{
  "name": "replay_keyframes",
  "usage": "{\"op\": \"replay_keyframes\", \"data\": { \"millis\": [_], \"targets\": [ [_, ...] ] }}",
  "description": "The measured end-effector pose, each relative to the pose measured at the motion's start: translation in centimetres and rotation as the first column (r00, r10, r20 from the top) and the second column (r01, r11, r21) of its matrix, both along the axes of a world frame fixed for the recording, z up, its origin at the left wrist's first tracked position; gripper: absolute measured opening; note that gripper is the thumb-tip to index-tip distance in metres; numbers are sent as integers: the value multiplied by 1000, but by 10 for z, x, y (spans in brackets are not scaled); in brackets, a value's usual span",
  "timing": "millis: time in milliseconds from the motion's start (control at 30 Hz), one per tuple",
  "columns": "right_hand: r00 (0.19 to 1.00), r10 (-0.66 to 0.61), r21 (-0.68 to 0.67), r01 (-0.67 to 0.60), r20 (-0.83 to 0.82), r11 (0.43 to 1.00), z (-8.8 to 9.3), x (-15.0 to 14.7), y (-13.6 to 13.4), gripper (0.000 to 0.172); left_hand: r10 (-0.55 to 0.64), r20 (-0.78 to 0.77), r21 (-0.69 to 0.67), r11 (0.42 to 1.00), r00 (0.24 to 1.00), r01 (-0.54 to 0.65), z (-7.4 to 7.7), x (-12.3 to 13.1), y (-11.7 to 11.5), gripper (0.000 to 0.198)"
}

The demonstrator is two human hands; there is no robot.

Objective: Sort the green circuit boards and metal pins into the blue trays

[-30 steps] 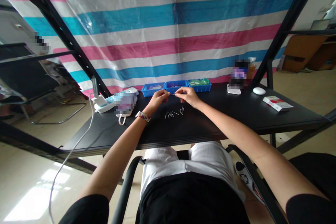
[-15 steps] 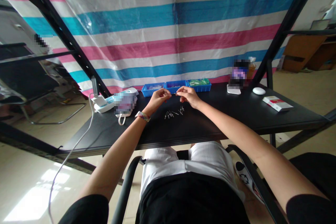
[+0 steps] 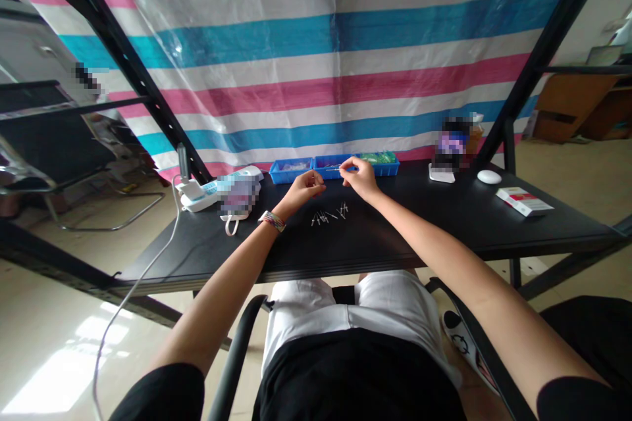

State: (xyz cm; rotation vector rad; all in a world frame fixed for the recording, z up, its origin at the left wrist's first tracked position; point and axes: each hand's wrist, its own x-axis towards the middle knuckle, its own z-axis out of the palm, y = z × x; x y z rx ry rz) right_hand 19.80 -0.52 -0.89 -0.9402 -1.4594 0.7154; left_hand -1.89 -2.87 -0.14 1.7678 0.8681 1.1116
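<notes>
A white mouse (image 3: 488,176) and a red-and-white box (image 3: 524,200) lie near the tabletop's (image 3: 444,223) right edge, a white cable (image 3: 148,276) hanging off its left edge.

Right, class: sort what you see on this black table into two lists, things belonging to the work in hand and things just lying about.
In use:
right hand pinching a thin metal pin
left hand
loose metal pins
blue plastic trays

Lying about:
white computer mouse
red-and-white flat box
white power strip

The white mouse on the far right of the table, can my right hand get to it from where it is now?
Probably yes. The right hand is up by the blue trays, pinching a thin pin, and the black tabletop between it and the mouse looks bare.
</notes>
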Motion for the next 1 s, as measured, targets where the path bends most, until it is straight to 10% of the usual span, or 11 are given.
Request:
{"op": "replay_keyframes", "data": {
  "millis": [233,400,600,1000],
  "targets": [
    [955,-174,120,148,241,982,6,11,15,16,-100,-156,15,995,983,103,3,4,-9,28],
    [895,186,-131,-145,405,981,11,23,2,12,-108,-169,17,993,980,113,5,5,-11,28],
    [606,483,-413,-263,633,872,20,32,-12,26,-109,-179,29,993,978,116,1,4,-8,27],
    [537,335,-308,-142,774,941,25,35,-19,21,-88,-141,11,996,986,91,-6,1,0,20]
  ]
}}
